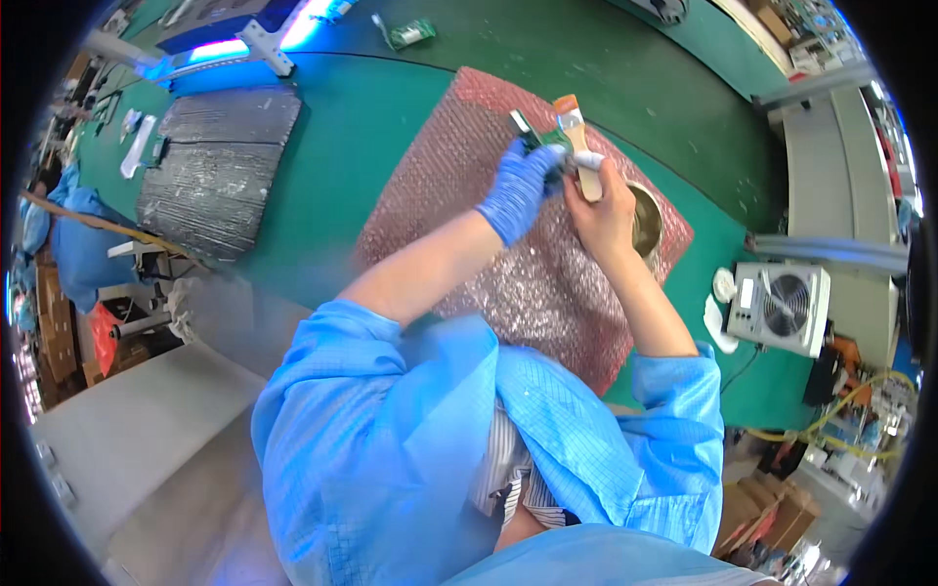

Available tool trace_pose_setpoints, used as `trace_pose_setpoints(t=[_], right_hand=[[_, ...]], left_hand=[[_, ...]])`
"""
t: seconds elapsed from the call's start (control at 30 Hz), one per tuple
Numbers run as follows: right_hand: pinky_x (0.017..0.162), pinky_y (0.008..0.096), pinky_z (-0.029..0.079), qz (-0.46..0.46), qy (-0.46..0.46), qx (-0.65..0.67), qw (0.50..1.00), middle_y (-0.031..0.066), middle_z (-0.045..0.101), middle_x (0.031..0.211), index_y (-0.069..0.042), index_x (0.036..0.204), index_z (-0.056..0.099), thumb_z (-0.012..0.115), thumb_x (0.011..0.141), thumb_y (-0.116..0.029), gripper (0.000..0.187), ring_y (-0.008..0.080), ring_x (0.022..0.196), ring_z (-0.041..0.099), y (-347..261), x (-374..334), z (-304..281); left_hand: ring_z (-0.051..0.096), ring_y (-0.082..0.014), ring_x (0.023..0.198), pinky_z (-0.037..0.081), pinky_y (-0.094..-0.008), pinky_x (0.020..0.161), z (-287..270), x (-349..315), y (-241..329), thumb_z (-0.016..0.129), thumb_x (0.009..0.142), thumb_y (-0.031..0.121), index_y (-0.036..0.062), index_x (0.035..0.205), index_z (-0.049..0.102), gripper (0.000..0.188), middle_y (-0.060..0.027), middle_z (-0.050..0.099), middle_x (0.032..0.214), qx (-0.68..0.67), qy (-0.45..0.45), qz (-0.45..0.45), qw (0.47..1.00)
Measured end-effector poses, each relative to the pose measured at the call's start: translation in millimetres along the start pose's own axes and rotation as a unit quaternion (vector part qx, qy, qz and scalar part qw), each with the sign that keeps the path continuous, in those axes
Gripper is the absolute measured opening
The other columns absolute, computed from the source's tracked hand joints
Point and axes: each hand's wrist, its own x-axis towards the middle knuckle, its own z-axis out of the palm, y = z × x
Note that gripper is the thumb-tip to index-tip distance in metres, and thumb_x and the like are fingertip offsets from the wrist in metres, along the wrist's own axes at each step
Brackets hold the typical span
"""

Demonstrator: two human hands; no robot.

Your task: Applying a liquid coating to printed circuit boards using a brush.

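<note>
My left hand (518, 190), in a blue glove, is closed on a small green circuit board (531, 136) with a pale block at its upper end. My right hand (608, 215), bare apart from white covers on the fingertips, grips a flat brush (589, 182) by its wooden handle. The orange-tipped brush head points away from me, just right of the board. Both hands meet above a sheet of pink bubble wrap (430, 176). A round container (648, 223) stands beside my right wrist, partly hidden by it; its contents are not clear.
On the green table (327, 166), a dark ribbed panel (223, 156) lies at left, below a lit violet-blue lamp frame (264, 44). Another green board (410, 34) lies at the far side. A white fan unit (782, 308) stands at right.
</note>
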Motion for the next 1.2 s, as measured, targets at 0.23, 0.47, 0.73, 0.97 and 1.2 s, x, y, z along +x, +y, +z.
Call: trace_pose_setpoints(t=[0.23,0.47,0.73,0.97,1.2], right_hand=[[0.066,0.0227,0.045,0.178,0.138,0.205,0.952,0.0038,0.061,0.083,0.000,0.090,0.058,0.059,0.082,-0.013,0.015,0.0106,0.073,0.057,15.9,-41.4,-68.8],[0.060,0.0208,0.043,0.358,0.104,0.189,0.908,0.0016,0.059,0.077,-0.001,0.089,0.059,0.057,0.082,-0.013,0.014,0.0077,0.067,0.054,81.4,-99.3,-95.7],[0.057,0.0216,0.043,0.338,0.072,0.105,0.932,0.0024,0.059,0.072,0.000,0.085,0.059,0.056,0.082,-0.015,0.015,0.0086,0.064,0.055,91.0,-106.3,-93.4],[0.057,0.0207,0.045,0.360,0.117,0.203,0.903,0.0029,0.060,0.077,0.000,0.085,0.059,0.056,0.080,-0.013,0.014,0.0086,0.064,0.055,80.6,-101.4,-144.3],[0.063,0.0223,0.047,0.373,0.144,0.202,0.894,0.0036,0.060,0.084,0.001,0.095,0.060,0.055,0.081,-0.011,0.019,0.0089,0.070,0.055,65.8,-99.1,-167.4]], left_hand=[[0.061,-0.0140,0.076,0.052,-0.0264,0.061,-89.4,-8.3,37.9,0.068,0.072,0.008,0.0016,0.110,0.047,0.044,-0.0096,0.060,0.092,0.384,-0.070,0.107,0.915],[0.061,-0.0160,0.070,0.056,-0.0221,0.049,-56.0,-38.1,52.0,0.072,0.073,0.022,-0.0002,0.112,0.047,0.051,-0.0110,0.057,0.090,0.334,0.010,0.030,0.942],[0.060,-0.0159,0.077,0.056,-0.0253,0.051,-44.7,-44.0,47.2,0.068,0.077,0.031,0.0021,0.106,0.052,0.045,-0.0085,0.057,0.096,0.303,0.008,0.031,0.952],[0.060,-0.0176,0.082,0.057,-0.0285,0.062,-51.5,-31.7,40.0,0.063,0.080,0.014,0.0013,0.110,0.052,0.035,-0.0085,0.058,0.096,0.137,-0.097,-0.050,0.985],[0.061,-0.0173,0.084,0.055,-0.0296,0.069,-48.0,-20.7,34.1,0.063,0.080,0.017,0.0029,0.111,0.053,0.036,-0.0071,0.060,0.095,0.204,-0.149,-0.062,0.966]])
